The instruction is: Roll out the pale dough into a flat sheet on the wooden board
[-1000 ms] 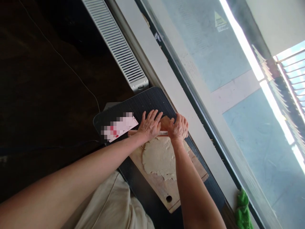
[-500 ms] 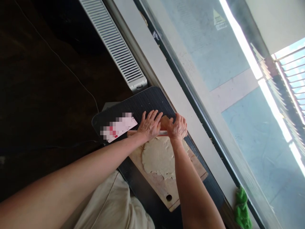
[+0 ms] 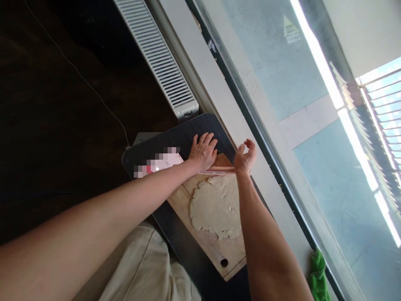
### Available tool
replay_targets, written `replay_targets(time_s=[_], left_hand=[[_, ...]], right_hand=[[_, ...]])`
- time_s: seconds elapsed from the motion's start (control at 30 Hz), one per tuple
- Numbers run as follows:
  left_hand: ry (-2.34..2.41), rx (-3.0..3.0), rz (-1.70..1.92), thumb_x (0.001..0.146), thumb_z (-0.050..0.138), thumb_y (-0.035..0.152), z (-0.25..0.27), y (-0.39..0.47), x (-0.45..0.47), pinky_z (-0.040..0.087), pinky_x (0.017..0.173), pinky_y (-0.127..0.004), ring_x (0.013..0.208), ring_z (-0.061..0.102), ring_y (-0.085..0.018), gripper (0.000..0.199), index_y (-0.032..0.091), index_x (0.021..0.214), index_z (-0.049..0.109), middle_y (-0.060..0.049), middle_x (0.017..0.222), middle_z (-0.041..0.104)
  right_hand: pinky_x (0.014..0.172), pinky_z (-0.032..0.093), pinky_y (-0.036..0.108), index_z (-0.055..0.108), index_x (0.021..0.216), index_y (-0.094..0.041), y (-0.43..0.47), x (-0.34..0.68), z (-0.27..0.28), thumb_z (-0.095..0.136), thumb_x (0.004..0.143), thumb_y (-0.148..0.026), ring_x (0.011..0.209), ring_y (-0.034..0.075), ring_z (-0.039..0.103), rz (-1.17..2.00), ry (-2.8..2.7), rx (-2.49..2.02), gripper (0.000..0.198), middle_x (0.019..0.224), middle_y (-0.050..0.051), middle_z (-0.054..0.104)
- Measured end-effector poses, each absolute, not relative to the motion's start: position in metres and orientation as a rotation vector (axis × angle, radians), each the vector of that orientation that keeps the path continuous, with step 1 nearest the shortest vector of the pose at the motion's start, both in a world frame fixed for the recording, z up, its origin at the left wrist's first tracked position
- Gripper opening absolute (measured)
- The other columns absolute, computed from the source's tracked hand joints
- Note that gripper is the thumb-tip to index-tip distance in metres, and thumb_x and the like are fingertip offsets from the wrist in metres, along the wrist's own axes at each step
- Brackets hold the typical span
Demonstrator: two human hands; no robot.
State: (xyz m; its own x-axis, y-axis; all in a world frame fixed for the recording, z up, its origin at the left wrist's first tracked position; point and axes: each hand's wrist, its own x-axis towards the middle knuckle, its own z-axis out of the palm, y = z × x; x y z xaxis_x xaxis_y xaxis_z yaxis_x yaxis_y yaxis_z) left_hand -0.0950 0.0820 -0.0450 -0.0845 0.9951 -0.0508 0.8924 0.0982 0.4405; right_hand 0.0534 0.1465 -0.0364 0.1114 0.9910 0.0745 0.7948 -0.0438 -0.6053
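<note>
A flat, ragged-edged sheet of dough [image 3: 216, 205] lies on the wooden cutting board [image 3: 216, 253]. Along its far edge runs a slim rolling pin [image 3: 213, 172] with a printed strip on it. My left hand [image 3: 203, 152] rests palm down with its fingers spread at the pin's left part, which is hidden beneath my hand and wrist. Lifted beside the right end of the pin, my right hand [image 3: 246, 158] has its fingers loosely bent and apart. Nothing shows in its grasp. Just beyond the pin is a brown thing [image 3: 223, 159] I cannot make out.
The board sits on a dark table [image 3: 183, 253]. A phone [image 3: 171, 161] lies left of my left hand. A white radiator [image 3: 163, 62] and a windowsill [image 3: 206, 71] border the table. Down at the right hangs a green cloth [image 3: 318, 274].
My right hand has come up off the rolling pin, a little to the right. My left hand has shifted slightly right and away from me, its fingers still spread. The phone is more covered by my arm.
</note>
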Motion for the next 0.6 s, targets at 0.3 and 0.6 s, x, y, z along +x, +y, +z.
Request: replay_targets(time_s=[0.3,0.6], left_hand=[[1.823,1.915,0.654,0.093,0.038,0.037,-0.036,0.066,-0.107,0.04,0.084,-0.036,0.093,0.056,-0.019,0.031,0.019,0.091,0.063,-0.006,0.096,0.062],[1.557,2.252,0.382,0.077,0.061,0.029,-0.013,0.022,-0.096,0.041,0.081,-0.038,0.092,0.053,-0.023,0.019,0.018,0.093,0.062,-0.007,0.098,0.057]], right_hand=[[0.066,0.046,0.026,0.061,0.083,-0.017,0.051,0.112,-0.01,0.039,0.078,-0.018,0.069,0.016,0.059,0.619,-1.685,-1.93,0.023,0.078,0.004,0.063],[0.077,0.048,0.03,0.065,0.1,-0.021,0.025,0.128,0.008,0.043,0.084,-0.025,0.083,0.018,0.063,0.762,-1.698,-2.098,0.028,0.09,0.003,0.068]])
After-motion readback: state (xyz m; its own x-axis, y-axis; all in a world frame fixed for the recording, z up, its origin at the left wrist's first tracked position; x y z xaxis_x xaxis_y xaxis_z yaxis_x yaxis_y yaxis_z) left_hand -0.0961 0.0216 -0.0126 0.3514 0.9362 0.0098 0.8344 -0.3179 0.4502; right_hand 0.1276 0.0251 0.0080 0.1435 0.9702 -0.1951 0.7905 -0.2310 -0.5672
